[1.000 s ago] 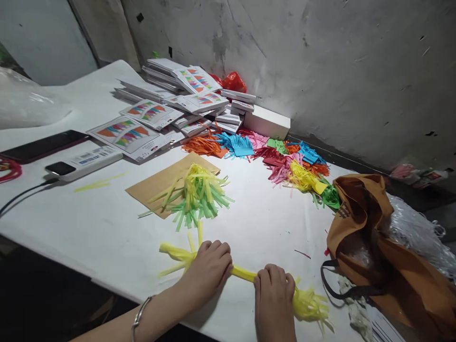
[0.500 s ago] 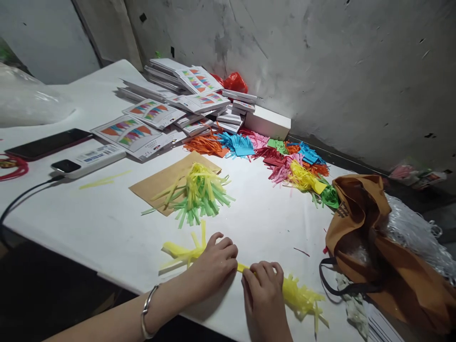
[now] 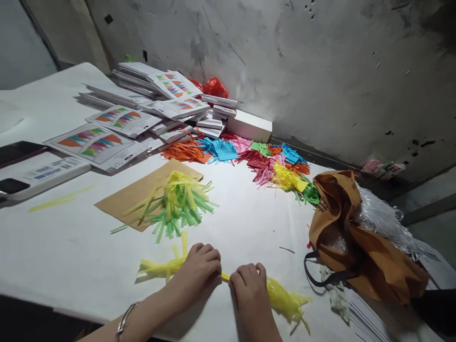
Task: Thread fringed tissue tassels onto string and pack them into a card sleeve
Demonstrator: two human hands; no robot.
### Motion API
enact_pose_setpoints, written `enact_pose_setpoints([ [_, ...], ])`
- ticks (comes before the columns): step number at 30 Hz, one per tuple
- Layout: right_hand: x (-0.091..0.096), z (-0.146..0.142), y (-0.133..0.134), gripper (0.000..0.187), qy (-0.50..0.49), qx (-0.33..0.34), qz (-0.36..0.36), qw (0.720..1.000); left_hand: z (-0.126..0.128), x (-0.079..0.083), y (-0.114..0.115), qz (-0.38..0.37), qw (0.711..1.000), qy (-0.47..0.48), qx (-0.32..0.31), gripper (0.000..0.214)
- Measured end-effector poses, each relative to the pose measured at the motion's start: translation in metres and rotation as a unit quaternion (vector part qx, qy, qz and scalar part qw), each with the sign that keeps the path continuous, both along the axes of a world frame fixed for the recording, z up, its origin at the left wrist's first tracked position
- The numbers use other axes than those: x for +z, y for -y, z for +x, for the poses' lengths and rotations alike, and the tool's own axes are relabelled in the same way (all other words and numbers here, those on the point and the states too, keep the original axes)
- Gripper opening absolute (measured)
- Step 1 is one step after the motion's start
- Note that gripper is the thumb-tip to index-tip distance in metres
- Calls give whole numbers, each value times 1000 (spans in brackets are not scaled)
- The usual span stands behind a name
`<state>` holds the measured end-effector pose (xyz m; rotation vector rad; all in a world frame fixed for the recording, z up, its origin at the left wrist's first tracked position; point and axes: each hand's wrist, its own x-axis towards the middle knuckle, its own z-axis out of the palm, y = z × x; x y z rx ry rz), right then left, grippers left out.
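A yellow tissue paper tassel (image 3: 288, 300) lies across the near part of the white table, its fringed ends spreading out to both sides. My left hand (image 3: 204, 267), with a silver bangle on the wrist, is closed on its narrow middle. Just to the right, my right hand (image 3: 249, 289) has its fingers curled over the same twisted strip. A short yellow stretch shows between the two hands; the fingertips are partly hidden. Beyond them a yellow and green tassel (image 3: 180, 197) rests on a brown paper envelope (image 3: 121, 204).
Colourful tassels (image 3: 223, 148) line the back of the table. Behind them are stacked printed packets (image 3: 124, 118) and a white box (image 3: 249, 126) by the wall. A brown bag (image 3: 338, 228) stands at the right. Phone-like devices (image 3: 46, 171) lie at the left.
The camera view has turned rightward, so everything sits further left in the picture. Both hands keep their hold on the yellow tassel, slightly closer together.
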<state>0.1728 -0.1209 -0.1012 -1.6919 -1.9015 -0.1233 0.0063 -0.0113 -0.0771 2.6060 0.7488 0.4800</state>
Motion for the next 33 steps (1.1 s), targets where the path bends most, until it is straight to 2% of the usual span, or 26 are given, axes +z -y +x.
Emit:
enact_pose_setpoints([
  [4,2,8,13,20,-36,-38,-4,999,3,-2,2,7,1000,-21,18,20],
  [7,5,3,12,21,-55,-98,-7,994,13,7,7,22,994,-96,47,28],
  [11,6,-9,2,19,28,-189,-12,981,26,19,8,54,981,-169,75,29],
  [13,5,-11,-1,18,45,-209,-12,977,27,18,4,65,983,-164,55,29],
  [18,5,-10,4,25,52,-109,19,993,19,6,0,86,990,-99,-41,23],
  [21,7,-8,6,19,80,-74,-1,994,19,1,5,132,986,-84,-51,21],
  [24,8,-6,2,14,133,-66,-7,989,24,-1,7,136,988,-71,-24,26],
  [27,12,0,-2,13,176,-45,13,983,24,7,4,54,996,-68,-4,29],
  [29,23,5,3,13,193,-17,29,981,20,20,4,-66,997,-45,-24,31],
  [31,43,10,15,14,197,7,54,979,16,39,7,-217,974,-10,-59,35],
  [33,68,13,32,20,184,18,87,979,16,59,15,-359,930,11,-80,37],
])
